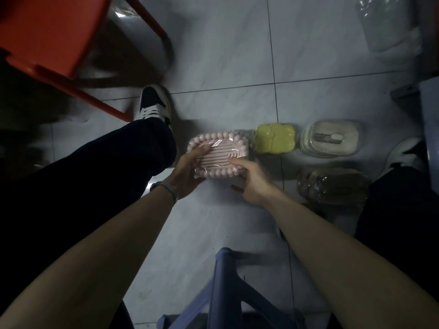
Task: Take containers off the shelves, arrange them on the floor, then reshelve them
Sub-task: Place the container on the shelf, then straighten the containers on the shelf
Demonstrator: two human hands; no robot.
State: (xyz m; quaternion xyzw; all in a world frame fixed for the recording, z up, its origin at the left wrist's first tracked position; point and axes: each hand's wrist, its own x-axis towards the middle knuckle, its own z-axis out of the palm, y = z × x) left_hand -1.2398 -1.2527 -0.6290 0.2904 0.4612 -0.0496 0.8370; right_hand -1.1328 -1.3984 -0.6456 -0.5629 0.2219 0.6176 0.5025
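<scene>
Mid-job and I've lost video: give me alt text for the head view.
The left hand and right hand hold a plastic-wrapped pink container down at the tiled floor, beside a yellow-green container and a clear container in a row. A brown container lies nearer the person; a red chair and blue stool stand nearby.

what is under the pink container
The left hand and right hand grip the pink container at its ends, thumbs on top. Their fingers beneath are covered, as is the floor under it.
</scene>
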